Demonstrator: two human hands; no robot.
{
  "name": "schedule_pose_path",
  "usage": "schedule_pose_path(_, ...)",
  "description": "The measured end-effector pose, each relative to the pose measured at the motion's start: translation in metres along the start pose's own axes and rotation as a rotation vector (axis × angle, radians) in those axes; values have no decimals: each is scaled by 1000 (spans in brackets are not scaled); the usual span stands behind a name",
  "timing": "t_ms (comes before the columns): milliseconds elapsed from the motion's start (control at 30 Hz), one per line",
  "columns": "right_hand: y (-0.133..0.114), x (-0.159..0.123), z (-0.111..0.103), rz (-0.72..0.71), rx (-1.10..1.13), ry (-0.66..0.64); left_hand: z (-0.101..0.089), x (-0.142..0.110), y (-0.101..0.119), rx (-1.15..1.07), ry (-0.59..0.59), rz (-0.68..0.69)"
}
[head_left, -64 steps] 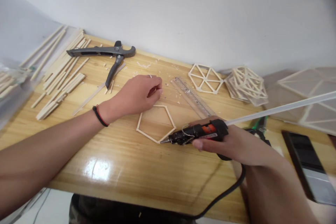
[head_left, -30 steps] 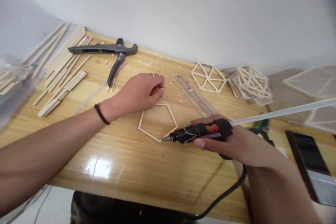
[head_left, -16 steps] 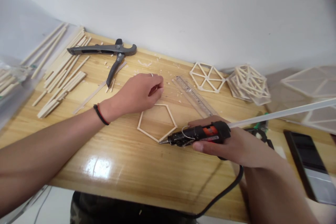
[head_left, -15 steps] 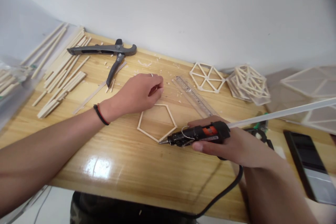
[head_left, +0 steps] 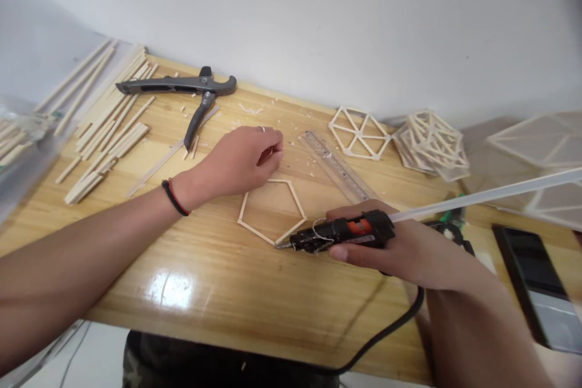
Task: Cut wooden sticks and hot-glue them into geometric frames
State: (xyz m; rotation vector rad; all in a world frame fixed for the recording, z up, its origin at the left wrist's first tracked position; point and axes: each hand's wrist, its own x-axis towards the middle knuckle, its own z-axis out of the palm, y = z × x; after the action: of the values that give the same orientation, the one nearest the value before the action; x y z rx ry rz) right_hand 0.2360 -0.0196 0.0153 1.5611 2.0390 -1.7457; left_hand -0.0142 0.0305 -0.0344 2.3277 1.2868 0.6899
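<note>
My right hand [head_left: 400,254] grips a black hot glue gun [head_left: 339,233], and a long clear glue stick [head_left: 491,194] juts from its back. The metal nozzle is at the near corner of a hexagon frame [head_left: 257,233] of thin wooden sticks, which lies flat on the table. My left hand [head_left: 248,157] rests curled at the frame's far side, hiding its upper left corner. Its thumb and fingers are closed, and whether anything sits between them is hidden.
Cut wooden sticks [head_left: 116,112] and a grey pipe cutter [head_left: 182,86] lie at the left. A clear ruler [head_left: 336,167], a spoked hexagon [head_left: 359,133] and a stack of frames [head_left: 431,142] are at the back right. A phone [head_left: 534,282] lies right; a black cord [head_left: 382,339] hangs near the front edge.
Both hands keep almost the same place. The glue gun's nozzle stays at the frame's near corner, with only tiny shifts of the gun and the view.
</note>
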Motion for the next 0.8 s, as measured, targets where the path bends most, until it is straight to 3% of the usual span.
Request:
schedule_pose_path(400, 1, -2, -9, -84, -5, -59, 0, 0, -1, 5, -7, 3)
schedule_pose_path(800, 1, 2, 1, -65, 37, -48, 0, 0, 0, 4, -11, -9)
